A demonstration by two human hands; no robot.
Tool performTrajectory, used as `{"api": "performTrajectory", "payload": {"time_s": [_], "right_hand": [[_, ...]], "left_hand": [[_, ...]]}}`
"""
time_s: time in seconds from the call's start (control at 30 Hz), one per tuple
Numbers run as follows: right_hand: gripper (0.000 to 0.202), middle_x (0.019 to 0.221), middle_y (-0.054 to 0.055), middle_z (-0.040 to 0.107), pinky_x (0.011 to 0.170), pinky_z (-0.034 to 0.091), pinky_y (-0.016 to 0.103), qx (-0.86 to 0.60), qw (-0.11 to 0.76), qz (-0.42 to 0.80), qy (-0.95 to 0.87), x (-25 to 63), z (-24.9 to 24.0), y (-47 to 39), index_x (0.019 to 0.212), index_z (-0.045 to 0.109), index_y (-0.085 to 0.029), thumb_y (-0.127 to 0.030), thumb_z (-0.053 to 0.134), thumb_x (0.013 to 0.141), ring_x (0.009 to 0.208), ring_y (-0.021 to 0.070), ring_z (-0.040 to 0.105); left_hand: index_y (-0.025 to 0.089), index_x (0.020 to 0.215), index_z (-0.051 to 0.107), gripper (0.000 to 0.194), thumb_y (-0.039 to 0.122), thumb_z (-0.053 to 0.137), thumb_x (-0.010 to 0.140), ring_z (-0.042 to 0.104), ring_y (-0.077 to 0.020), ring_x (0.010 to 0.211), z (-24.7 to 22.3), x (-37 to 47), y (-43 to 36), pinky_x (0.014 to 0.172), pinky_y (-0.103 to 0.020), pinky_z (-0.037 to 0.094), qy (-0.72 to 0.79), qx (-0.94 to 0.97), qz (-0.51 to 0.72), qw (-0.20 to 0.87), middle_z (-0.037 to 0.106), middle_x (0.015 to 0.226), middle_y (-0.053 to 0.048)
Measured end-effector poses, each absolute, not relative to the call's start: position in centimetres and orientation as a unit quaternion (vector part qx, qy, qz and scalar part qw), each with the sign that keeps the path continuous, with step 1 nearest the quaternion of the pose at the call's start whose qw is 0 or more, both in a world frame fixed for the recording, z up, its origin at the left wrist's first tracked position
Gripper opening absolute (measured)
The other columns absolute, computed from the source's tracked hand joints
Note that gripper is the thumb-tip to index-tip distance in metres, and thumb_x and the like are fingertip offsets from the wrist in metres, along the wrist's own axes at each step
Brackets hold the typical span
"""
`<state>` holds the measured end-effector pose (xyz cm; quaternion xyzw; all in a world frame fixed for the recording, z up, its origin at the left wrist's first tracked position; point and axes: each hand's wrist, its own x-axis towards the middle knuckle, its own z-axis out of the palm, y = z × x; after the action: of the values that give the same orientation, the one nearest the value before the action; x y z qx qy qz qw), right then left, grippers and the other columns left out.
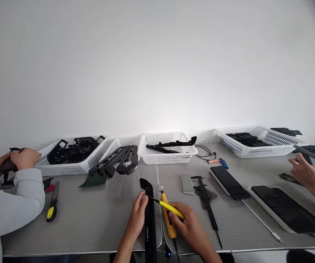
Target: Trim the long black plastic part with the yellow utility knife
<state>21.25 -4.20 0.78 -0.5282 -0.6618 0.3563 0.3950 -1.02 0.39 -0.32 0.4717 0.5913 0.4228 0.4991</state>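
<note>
My left hand (137, 216) is closed around a long black plastic part (150, 223), held upright near the table's front edge. The part's upper end is wider and ribbed, bent to the left. Pinched in my right hand (190, 223) is a yellow-handled tool (172, 209) with a thin dark tip. That tip points left and meets, or nearly meets, the part just below its bent end. Under the tool lies a corded yellow-orange handheld tool (168, 217) with a whitish round tip. Exactly what kind of blade or point the yellow-handled tool has is too small to tell.
White baskets with black parts stand along the wall: left (97, 155), middle (165, 157), right (256, 150). Black trim pieces (116, 162) overhang one. Calipers (205, 197), a pale block (187, 183) and phones (228, 182) lie rightward. Co-workers' hands (27, 159) work at both sides.
</note>
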Motion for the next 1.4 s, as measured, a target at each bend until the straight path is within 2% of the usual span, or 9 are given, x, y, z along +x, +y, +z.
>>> {"api": "performTrajectory", "payload": {"time_s": [0.2,0.4,0.5,0.7,0.87,1.03,1.4], "right_hand": [[0.040,0.123,0.007,0.076,0.101,0.044,0.037,-0.526,0.391,0.363,-0.662,21.3,0.7,-4.2,0.125,0.075,-0.023,-0.047,0.053,0.103,0.113,0.0275,0.067],[0.044,0.121,0.009,0.077,0.098,0.049,0.034,-0.522,0.418,0.367,-0.647,21.3,0.5,-4.1,0.125,0.076,-0.022,-0.051,0.052,0.103,0.111,0.0277,0.069],[0.043,0.122,0.009,0.077,0.102,0.048,0.036,-0.524,0.408,0.360,-0.655,21.3,0.6,-4.1,0.125,0.077,-0.023,-0.051,0.054,0.102,0.111,0.0283,0.069],[0.050,0.121,0.012,0.077,0.099,0.050,0.037,-0.528,0.408,0.368,-0.647,21.3,0.7,-4.0,0.125,0.077,-0.019,-0.055,0.051,0.102,0.111,0.0291,0.069],[0.046,0.120,0.011,0.077,0.099,0.049,0.036,-0.529,0.411,0.367,-0.646,21.2,0.8,-4.1,0.123,0.077,-0.019,-0.051,0.052,0.102,0.110,0.0286,0.069],[0.039,0.118,0.009,0.078,0.098,0.050,0.035,-0.523,0.425,0.359,-0.645,21.2,0.7,-4.1,0.122,0.079,-0.022,-0.047,0.059,0.100,0.108,0.0279,0.070],[0.044,0.118,0.009,0.078,0.097,0.050,0.035,-0.533,0.414,0.364,-0.642,21.3,0.9,-4.0,0.121,0.078,-0.020,-0.050,0.054,0.101,0.108,0.0285,0.070]], "left_hand": [[0.021,0.153,0.051,0.057,0.050,0.048,0.105,0.033,-0.0306,0.159,0.1,-0.9,0.3,0.130,-0.047,0.030,0.596,0.467,0.409,0.508,0.041,0.169,-0.014],[0.022,0.153,0.051,0.057,0.052,0.048,0.104,0.033,-0.0304,0.159,-0.1,-0.9,0.3,0.129,-0.047,0.031,0.597,0.466,0.408,0.510,0.041,0.169,-0.013],[0.022,0.151,0.053,0.056,0.052,0.049,0.104,0.034,-0.0301,0.159,-0.2,-1.0,0.3,0.129,-0.046,0.031,0.595,0.468,0.414,0.505,0.044,0.168,-0.012],[0.023,0.148,0.057,0.059,0.057,0.053,0.100,0.039,-0.0326,0.156,-0.6,-1.0,0.4,0.127,-0.047,0.035,0.593,0.471,0.423,0.498,0.049,0.164,-0.013],[0.021,0.151,0.053,0.064,0.060,0.052,0.101,0.035,-0.0321,0.158,-0.8,-1.1,0.5,0.128,-0.046,0.034,0.592,0.476,0.416,0.500,0.045,0.167,-0.014],[0.023,0.150,0.053,0.068,0.068,0.050,0.099,0.038,-0.0325,0.157,-1.0,-1.1,0.5,0.127,-0.045,0.036,0.593,0.485,0.411,0.494,0.045,0.167,-0.014],[0.021,0.151,0.053,0.060,0.056,0.051,0.102,0.034,-0.0316,0.159,-0.3,-1.0,0.4,0.129,-0.046,0.033,0.592,0.473,0.410,0.509,0.043,0.168,-0.014]]}}
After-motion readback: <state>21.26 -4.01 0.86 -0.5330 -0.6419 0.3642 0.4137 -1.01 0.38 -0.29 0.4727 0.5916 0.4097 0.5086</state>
